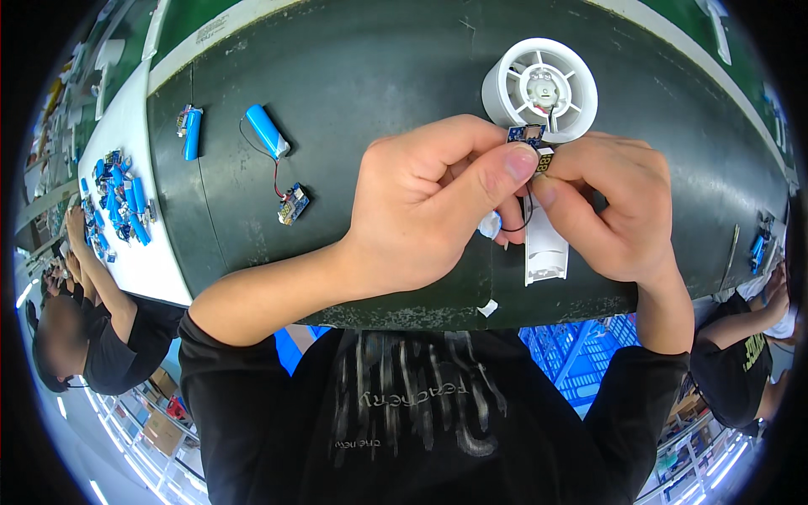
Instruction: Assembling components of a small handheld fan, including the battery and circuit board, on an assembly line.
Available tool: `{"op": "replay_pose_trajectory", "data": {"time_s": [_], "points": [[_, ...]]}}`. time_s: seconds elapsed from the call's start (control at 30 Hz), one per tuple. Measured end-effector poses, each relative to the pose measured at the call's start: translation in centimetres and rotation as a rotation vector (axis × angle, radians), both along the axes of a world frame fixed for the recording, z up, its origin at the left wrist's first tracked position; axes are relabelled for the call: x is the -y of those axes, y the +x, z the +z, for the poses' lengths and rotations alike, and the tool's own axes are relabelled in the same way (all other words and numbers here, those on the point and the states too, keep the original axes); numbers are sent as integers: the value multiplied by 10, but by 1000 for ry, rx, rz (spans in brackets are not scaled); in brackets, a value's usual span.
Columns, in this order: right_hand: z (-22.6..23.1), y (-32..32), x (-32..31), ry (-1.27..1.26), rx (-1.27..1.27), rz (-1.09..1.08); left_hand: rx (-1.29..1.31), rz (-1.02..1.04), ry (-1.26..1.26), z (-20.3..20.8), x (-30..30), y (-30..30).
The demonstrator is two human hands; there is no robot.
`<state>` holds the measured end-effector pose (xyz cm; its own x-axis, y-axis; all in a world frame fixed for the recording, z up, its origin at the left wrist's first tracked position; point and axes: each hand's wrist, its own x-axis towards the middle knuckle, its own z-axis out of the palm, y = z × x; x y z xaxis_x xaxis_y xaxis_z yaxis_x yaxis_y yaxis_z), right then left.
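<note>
Between both hands is a small blue circuit board (pixel 527 133) with a little display on its lower right part. My left hand (pixel 438 202) pinches the board between thumb and forefinger. From the right, the thumb and forefinger of my right hand (pixel 610 202) close on its display end. A blue battery end (pixel 489 224) with a black wire shows under my left fingers; the rest is hidden in the palm. Just beyond my hands lies a white round fan housing (pixel 540 88) with spokes and a motor. Its white handle (pixel 547 248) extends toward me beneath my hands, its channel facing up.
On the dark green belt lie a blue battery (pixel 267 130) wired to a circuit board (pixel 294 204), and another battery (pixel 193 135) with its board. Many more batteries (pixel 126 198) pile on a white surface at left, beside a co-worker. A paper scrap (pixel 487 309) lies near the front edge.
</note>
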<state>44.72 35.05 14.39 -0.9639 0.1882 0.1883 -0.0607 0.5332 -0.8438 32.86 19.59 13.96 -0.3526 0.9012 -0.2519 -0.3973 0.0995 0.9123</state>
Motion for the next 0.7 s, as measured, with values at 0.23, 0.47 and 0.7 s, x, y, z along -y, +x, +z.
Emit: {"op": "replay_pose_trajectory", "data": {"time_s": [0.23, 0.47, 0.7], "points": [[1, -2, 6, -24, 44, -22, -96, -33, -40, 3, 7, -7], [3, 2, 3, -20, 119, 28, -55, 71, 14, -1, 4, -1], [-2, 5, 0, 45, 60, 59, -60, 46, -12, 0, 3, 2]]}}
